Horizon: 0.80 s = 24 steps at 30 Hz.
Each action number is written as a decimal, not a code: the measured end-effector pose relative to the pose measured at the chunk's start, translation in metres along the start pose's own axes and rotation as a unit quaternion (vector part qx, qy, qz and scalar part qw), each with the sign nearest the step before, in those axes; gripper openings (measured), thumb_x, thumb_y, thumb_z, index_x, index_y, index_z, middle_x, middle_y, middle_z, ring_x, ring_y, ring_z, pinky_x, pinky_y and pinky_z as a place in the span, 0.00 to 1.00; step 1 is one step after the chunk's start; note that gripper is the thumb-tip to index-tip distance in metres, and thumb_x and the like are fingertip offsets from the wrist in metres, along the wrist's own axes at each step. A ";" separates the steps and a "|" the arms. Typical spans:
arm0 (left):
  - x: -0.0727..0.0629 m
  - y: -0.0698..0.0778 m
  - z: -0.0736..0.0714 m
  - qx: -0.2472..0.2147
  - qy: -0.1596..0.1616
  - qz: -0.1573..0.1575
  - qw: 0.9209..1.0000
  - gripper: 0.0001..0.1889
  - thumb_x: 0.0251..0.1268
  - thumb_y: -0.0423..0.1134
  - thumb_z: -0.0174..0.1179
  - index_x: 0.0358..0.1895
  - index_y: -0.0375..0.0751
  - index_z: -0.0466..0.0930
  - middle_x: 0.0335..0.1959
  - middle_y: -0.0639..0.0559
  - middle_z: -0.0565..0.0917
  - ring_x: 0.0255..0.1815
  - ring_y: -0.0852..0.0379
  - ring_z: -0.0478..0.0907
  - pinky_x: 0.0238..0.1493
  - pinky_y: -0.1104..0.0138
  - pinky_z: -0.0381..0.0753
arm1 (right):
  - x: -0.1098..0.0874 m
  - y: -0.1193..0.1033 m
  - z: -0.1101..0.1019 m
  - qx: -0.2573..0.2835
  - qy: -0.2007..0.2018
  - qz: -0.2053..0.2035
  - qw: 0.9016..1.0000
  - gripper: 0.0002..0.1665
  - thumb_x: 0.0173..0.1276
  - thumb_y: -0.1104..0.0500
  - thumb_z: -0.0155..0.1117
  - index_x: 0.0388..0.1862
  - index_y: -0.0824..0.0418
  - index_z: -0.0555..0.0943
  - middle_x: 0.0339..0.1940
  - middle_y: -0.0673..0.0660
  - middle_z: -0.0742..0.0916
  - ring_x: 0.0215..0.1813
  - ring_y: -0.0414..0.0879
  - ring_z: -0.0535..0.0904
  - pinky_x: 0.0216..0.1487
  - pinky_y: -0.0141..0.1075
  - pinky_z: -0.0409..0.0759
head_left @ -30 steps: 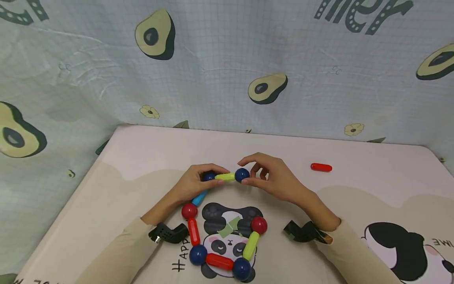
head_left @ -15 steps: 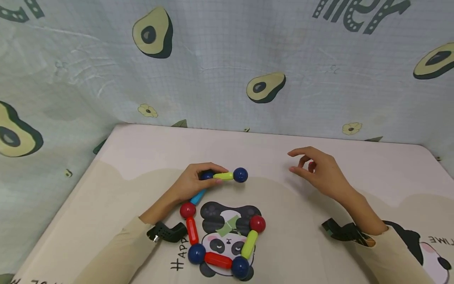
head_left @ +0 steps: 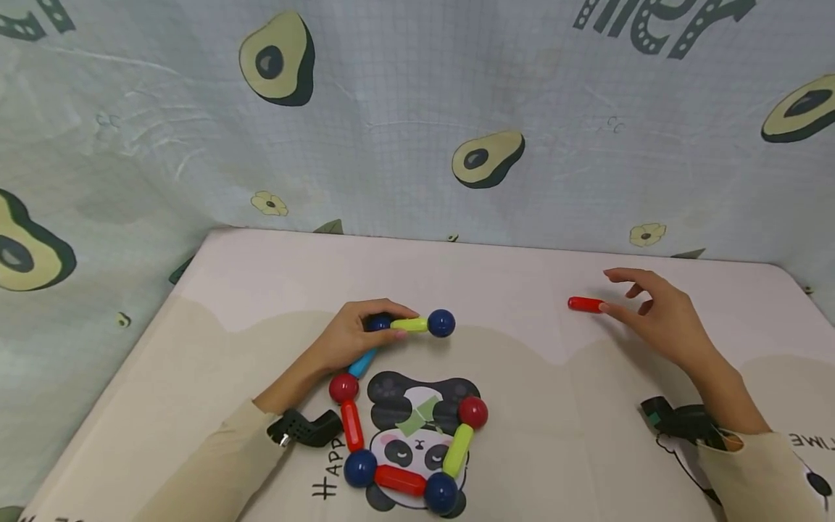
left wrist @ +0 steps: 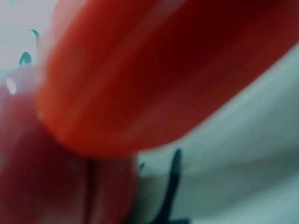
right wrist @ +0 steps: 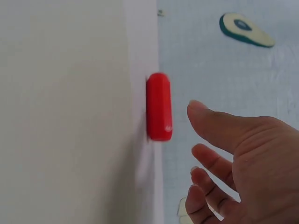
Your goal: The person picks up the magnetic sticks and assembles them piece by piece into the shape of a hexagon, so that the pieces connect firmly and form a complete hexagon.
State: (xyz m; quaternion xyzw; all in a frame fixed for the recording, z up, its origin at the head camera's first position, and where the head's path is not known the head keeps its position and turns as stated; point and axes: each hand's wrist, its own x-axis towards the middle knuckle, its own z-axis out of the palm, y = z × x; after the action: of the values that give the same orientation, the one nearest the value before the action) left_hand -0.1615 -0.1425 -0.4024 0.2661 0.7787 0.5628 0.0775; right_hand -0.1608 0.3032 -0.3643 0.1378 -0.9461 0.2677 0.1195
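Note:
My left hand [head_left: 346, 339] grips a blue ball [head_left: 380, 322], partly hidden by the fingers, at a corner of a ball-and-rod chain. From it a yellow-green rod [head_left: 409, 325] leads right to another blue ball [head_left: 441, 323]. A light blue rod [head_left: 362, 363] runs down to a red ball [head_left: 343, 388]. Further rods and balls curve round to a second red ball [head_left: 472, 412], apart from the upper end. A loose red rod [head_left: 584, 304] lies at the right; my right hand [head_left: 665, 319] is beside it with fingers spread. The right wrist view shows a gap between thumb and red rod [right wrist: 159, 106].
A printed panda [head_left: 417, 442] on the pale tabletop [head_left: 313, 268] lies inside the chain. An avocado-patterned sheet [head_left: 391, 188] hangs behind the table's back edge. In the left wrist view, a red rod [left wrist: 140, 79] and a red ball [left wrist: 42, 163] fill much of the picture, blurred.
My right hand has let go of the blue end ball and moved right, past the loose red rod to its far side. The left hand has kept its hold on the chain.

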 end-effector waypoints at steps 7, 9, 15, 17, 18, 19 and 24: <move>0.000 0.000 0.000 0.002 0.001 0.003 1.000 0.15 0.61 0.36 0.65 0.51 0.46 0.83 0.47 0.55 0.83 0.49 0.53 0.75 0.55 0.56 0.72 | -0.002 0.013 0.003 -0.003 -0.047 0.039 0.998 0.27 0.61 0.58 0.71 0.60 0.57 0.77 0.51 0.60 0.79 0.41 0.50 0.70 0.30 0.29 0.72; 0.000 0.001 0.000 0.000 0.001 0.002 1.000 0.15 0.61 0.36 0.66 0.51 0.47 0.83 0.47 0.55 0.83 0.50 0.53 0.75 0.55 0.56 0.72 | -0.003 0.014 0.005 -0.005 -0.050 0.039 0.998 0.26 0.61 0.59 0.70 0.59 0.56 0.78 0.49 0.58 0.80 0.42 0.49 0.70 0.32 0.28 0.72; -0.001 0.001 0.000 -0.004 0.005 0.001 1.000 0.15 0.60 0.35 0.66 0.51 0.46 0.83 0.48 0.55 0.83 0.51 0.54 0.75 0.56 0.56 0.72 | -0.004 0.015 0.010 0.004 -0.043 0.038 0.998 0.23 0.63 0.60 0.69 0.58 0.57 0.79 0.44 0.58 0.82 0.41 0.51 0.75 0.35 0.23 0.72; -0.001 0.002 0.001 -0.005 0.004 0.000 1.000 0.15 0.60 0.35 0.66 0.51 0.46 0.83 0.49 0.55 0.83 0.51 0.54 0.75 0.56 0.55 0.71 | -0.005 0.014 0.011 0.010 -0.036 0.038 0.999 0.22 0.63 0.61 0.69 0.56 0.57 0.79 0.43 0.59 0.83 0.40 0.52 0.77 0.35 0.22 0.72; 0.000 0.002 0.001 -0.006 0.004 -0.001 1.000 0.15 0.60 0.35 0.66 0.51 0.46 0.83 0.49 0.55 0.83 0.51 0.54 0.75 0.57 0.55 0.71 | -0.005 0.014 0.011 0.010 -0.033 0.035 0.999 0.21 0.63 0.61 0.69 0.56 0.57 0.80 0.43 0.60 0.84 0.39 0.53 0.77 0.35 0.22 0.72; 0.000 0.003 0.001 -0.006 0.003 -0.001 1.000 0.15 0.60 0.35 0.66 0.51 0.46 0.83 0.49 0.55 0.82 0.51 0.54 0.75 0.57 0.54 0.71 | -0.005 0.013 0.012 0.010 -0.029 0.034 0.999 0.21 0.63 0.62 0.69 0.55 0.57 0.80 0.42 0.60 0.84 0.39 0.53 0.77 0.35 0.21 0.72; -0.001 0.002 0.001 -0.001 0.005 -0.004 1.000 0.15 0.60 0.36 0.66 0.51 0.46 0.83 0.49 0.55 0.82 0.51 0.54 0.74 0.57 0.54 0.70 | -0.005 0.011 0.019 0.018 -0.015 0.027 0.999 0.18 0.62 0.62 0.69 0.52 0.57 0.81 0.39 0.59 0.83 0.38 0.51 0.77 0.34 0.23 0.72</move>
State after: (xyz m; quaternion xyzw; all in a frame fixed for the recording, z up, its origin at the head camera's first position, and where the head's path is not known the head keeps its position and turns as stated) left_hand -0.1600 -0.1415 -0.4008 0.2605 0.7797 0.5643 0.0759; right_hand -0.1623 0.3029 -0.3863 0.1183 -0.9463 0.2854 0.0956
